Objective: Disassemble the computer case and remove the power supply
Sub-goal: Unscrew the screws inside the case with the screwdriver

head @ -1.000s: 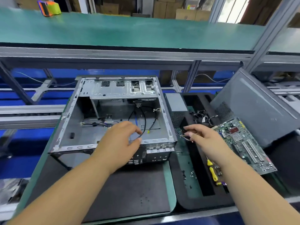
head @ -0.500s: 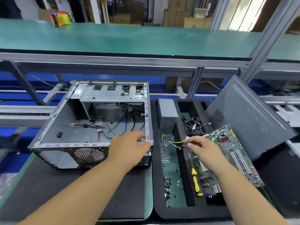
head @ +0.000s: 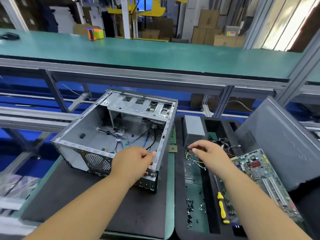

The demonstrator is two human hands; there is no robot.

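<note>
Left hand fingers pinching computer case rim; right hand fingers loosely curled, empty; no legible writing.

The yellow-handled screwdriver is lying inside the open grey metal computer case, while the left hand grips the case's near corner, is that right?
Not quite. The head view shows the yellow-handled screwdriver lying in the black foam tray to the right of the open grey metal computer case, not inside it. The left hand does grip the case's near corner.
</note>
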